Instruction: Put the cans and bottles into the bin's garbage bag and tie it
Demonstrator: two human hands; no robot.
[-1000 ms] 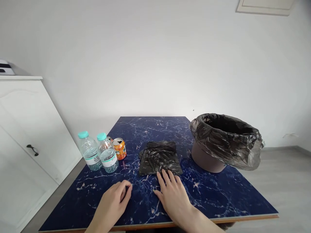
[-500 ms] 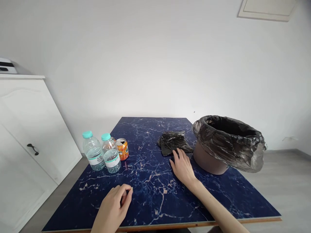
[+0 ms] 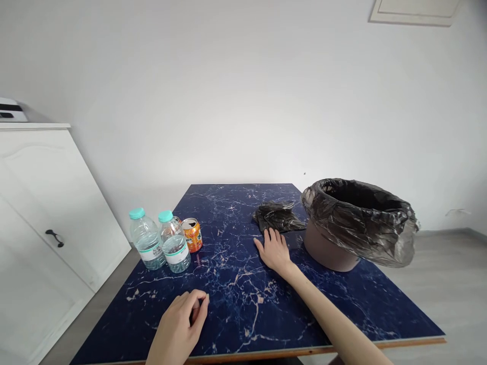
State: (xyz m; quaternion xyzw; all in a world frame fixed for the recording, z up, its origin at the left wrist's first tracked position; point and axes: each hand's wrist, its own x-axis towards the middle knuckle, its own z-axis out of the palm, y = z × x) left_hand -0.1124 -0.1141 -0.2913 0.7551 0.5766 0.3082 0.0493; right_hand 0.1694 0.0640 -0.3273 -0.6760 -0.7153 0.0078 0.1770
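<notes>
My right hand lies flat and open on the dark blue marbled table, its fingertips just short of a crumpled black plastic bag that lies far on the table beside the bin. My left hand rests near the table's front edge with its fingers curled loosely inward and nothing visible in them. A brown bin lined with a black bag stands at the table's right side.
Two clear water bottles with teal caps and an orange drink can stand at the table's left edge. A white cabinet is to the left, a white wall behind, grey floor to the right.
My right hand pushed the black bag from the table's middle to the far side beside the bin, then drew slightly back off it. My left hand stayed in place.
</notes>
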